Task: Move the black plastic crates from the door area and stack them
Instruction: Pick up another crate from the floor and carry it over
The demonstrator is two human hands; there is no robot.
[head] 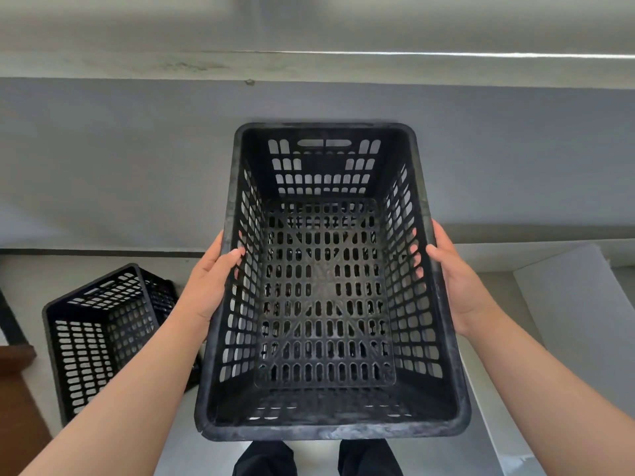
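Note:
A black perforated plastic crate (326, 424) hangs in front of me, open side up and empty, held above the floor. My left hand (209, 280) grips its left long rim, thumb inside the wall. On the opposite long rim, my right hand (457, 276) holds on the same way. A second black crate (99, 334) stands on the floor at the lower left, tilted a little, beside my left forearm.
A grey wall (137, 159) rises straight ahead with a pale ledge above it. A light grey panel (570, 314) lies slanted on the floor at the right. A brown wooden piece (17, 389) shows at the left edge. My dark trouser legs (264, 458) are below the crate.

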